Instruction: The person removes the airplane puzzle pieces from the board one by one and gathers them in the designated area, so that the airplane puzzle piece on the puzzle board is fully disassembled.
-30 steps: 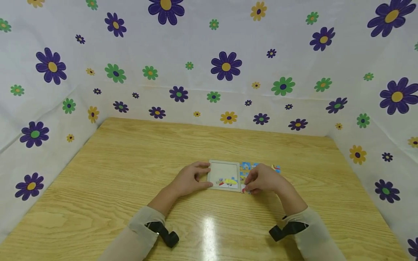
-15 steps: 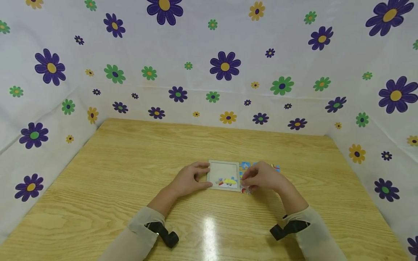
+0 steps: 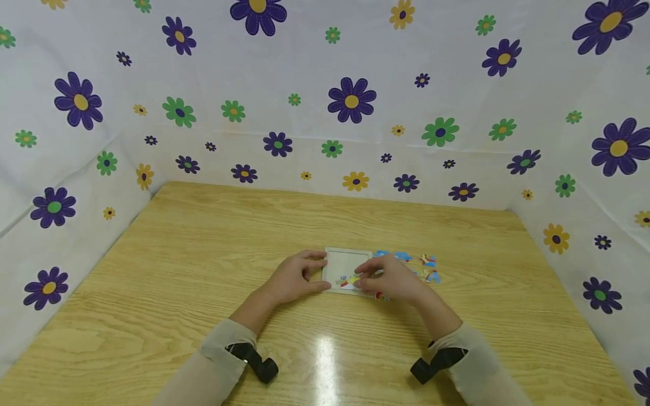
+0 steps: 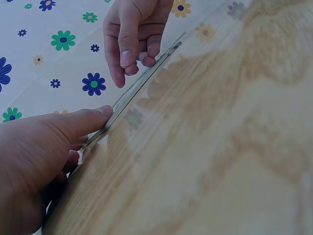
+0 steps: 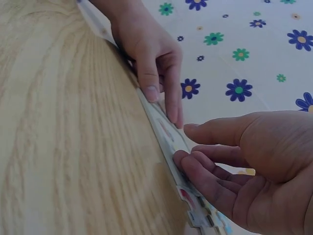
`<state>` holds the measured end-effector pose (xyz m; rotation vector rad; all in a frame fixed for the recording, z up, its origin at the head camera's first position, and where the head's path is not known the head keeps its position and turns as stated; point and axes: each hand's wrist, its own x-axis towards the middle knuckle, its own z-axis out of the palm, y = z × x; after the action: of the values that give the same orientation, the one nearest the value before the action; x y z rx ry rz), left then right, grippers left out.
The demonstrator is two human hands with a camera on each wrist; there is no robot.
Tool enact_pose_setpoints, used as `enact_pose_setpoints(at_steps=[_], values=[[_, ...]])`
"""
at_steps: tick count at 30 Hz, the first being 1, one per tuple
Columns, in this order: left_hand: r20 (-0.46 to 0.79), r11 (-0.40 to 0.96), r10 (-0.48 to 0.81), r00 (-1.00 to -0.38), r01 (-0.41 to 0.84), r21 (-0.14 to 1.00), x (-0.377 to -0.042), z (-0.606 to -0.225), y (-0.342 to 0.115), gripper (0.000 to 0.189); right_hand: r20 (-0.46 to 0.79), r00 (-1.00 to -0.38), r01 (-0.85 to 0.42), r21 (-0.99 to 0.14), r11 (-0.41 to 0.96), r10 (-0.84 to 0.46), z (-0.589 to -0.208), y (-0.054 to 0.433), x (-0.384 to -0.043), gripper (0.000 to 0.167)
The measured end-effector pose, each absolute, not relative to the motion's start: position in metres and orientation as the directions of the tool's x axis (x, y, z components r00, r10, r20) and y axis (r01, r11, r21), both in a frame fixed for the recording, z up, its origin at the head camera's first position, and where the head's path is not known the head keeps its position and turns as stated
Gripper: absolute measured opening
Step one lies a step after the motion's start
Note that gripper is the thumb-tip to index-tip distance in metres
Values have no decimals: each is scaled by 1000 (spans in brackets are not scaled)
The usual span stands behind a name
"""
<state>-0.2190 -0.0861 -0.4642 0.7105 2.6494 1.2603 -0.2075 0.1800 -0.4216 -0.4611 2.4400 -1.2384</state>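
A square, pale jigsaw tray (image 3: 341, 263) lies on the table, with joined picture pieces (image 3: 346, 280) along its near side. My left hand (image 3: 294, 279) holds the tray at its left side, thumb at the near corner and fingers toward the far corner. Over the tray's right part is my right hand (image 3: 391, 277), its fingers loosely bent and the thumb apart from them in the right wrist view. No piece shows between these fingertips. Beneath that hand, some of the picture is hidden. A red-and-white puzzle piece (image 3: 381, 296) lies by the tray's near right corner.
Several loose puzzle pieces (image 3: 427, 260), blue, yellow and red, lie in rows right of the tray, partly behind the right hand. The wooden table (image 3: 228, 237) ends at a white flowered cloth (image 3: 304, 67) at the back and sides.
My right hand has moved left from the loose pieces by the tray's right edge to over the tray, uncovering more pieces on the right. The left hand stays in place.
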Motion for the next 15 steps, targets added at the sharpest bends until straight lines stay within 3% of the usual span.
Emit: enact_pose_setpoints(at_steps=[15], values=[[98, 542, 463, -881, 369, 755, -221, -468, -85, 57, -126, -871, -219, -765, 606, -474, -427, 171, -203, 19]])
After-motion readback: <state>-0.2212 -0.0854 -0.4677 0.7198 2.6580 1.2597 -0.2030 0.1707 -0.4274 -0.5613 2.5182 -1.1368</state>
